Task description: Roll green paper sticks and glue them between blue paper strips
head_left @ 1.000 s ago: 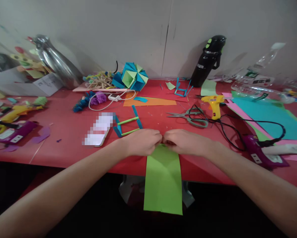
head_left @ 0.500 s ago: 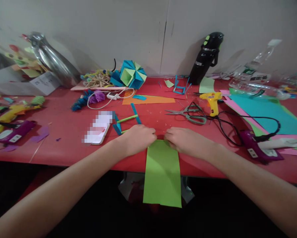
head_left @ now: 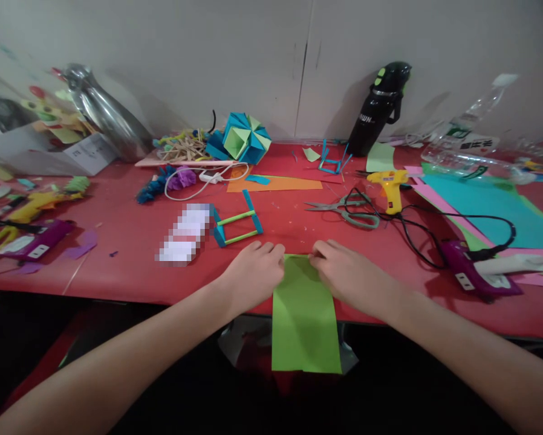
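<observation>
Along the worktop (head_left: 126,266) edge, left hand (head_left: 257,269) and right hand (head_left: 346,272), curled, pinch green paper (head_left: 305,326), farther apart than before.

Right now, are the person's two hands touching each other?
Apart. The head view shows it plainly: a strip of the green paper, near its far edge, is visible between the left hand and the right hand.

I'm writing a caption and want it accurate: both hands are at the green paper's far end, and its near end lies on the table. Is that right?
Not quite: the green paper's near end extends past the table's edge, as the head view shows. The left hand and right hand are at its far end.
</observation>
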{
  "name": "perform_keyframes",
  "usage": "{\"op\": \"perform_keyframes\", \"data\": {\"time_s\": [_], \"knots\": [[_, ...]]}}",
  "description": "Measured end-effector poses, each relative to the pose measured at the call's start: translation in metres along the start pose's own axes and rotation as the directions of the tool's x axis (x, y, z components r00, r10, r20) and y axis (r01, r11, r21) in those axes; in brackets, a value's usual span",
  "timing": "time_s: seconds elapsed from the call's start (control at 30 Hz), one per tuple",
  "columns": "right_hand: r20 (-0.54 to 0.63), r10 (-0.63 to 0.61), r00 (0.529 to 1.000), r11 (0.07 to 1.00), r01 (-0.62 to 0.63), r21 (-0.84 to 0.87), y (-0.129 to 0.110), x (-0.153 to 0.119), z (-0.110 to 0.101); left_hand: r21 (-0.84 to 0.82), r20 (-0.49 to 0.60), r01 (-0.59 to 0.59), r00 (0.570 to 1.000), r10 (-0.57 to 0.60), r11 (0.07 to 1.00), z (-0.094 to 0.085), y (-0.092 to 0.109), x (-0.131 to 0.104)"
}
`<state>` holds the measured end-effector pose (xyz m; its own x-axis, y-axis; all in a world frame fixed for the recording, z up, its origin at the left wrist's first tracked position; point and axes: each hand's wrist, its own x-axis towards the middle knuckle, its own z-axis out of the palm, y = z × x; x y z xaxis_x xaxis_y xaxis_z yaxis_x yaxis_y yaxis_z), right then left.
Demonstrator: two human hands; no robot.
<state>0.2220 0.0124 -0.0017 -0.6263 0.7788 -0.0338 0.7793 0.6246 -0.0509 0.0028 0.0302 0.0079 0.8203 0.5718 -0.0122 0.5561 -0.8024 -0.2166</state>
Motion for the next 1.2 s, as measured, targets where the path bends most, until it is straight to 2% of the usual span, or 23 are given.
{"op": "perform_keyframes", "data": {"time_s": [0.07, 0.17, 0.23, 0.33, 0.47, 0.57, 0.7, 0.9, 1.03, 1.2], "knots": [[-0.007, 0.055, 0.998, 0.986, -0.053, 0.16, 0.005, 0.005, 0.0, -0.012, 0.008, 0.014, 1.0, -0.014, 1.0, 0.0, 0.001, 0.001], [-0.046, 0.125, 0.991, 0.924, -0.099, 0.368, 0.017, 0.015, 0.006, -0.018, 0.083, 0.023, 0.996, -0.022, 1.0, -0.001, 0.007, 0.007], [-0.056, 0.148, 0.987, 0.898, -0.111, 0.425, 0.023, 0.02, 0.01, -0.012, 0.129, 0.052, 0.99, -0.05, 0.999, -0.004, 0.014, 0.012], [-0.032, 0.147, 0.989, 0.888, -0.118, 0.444, 0.027, 0.024, 0.015, -0.009, 0.126, 0.083, 0.989, -0.082, 0.996, -0.005, 0.021, 0.015], [-0.015, 0.095, 0.995, 0.929, -0.083, 0.361, 0.025, 0.022, 0.017, -0.06, 0.068, 0.114, 0.992, -0.11, 0.992, 0.0, 0.013, 0.013], [-0.059, 0.05, 0.997, 0.973, -0.035, 0.229, 0.02, 0.021, 0.018, -0.152, 0.022, 0.114, 0.993, -0.112, 0.982, 0.007, -0.002, 0.014], [-0.098, 0.033, 0.995, 0.996, -0.025, 0.085, 0.015, 0.021, 0.016, -0.295, 0.029, 0.072, 0.997, -0.066, 0.953, 0.013, -0.019, 0.018], [-0.084, -0.01, 0.996, 0.997, 0.017, 0.075, 0.016, 0.021, 0.015, -0.449, 0.095, 0.103, 0.993, -0.067, 0.888, 0.009, -0.027, 0.021], [-0.106, -0.084, 0.991, 0.994, 0.09, 0.056, 0.018, 0.02, 0.013, -0.403, 0.108, 0.056, 0.994, -0.013, 0.914, 0.004, -0.028, 0.021], [-0.118, -0.164, 0.979, 0.986, 0.162, -0.025, 0.016, 0.018, 0.009, -0.19, 0.04, -0.022, 0.999, 0.03, 0.982, 0.003, -0.023, 0.019]]}}
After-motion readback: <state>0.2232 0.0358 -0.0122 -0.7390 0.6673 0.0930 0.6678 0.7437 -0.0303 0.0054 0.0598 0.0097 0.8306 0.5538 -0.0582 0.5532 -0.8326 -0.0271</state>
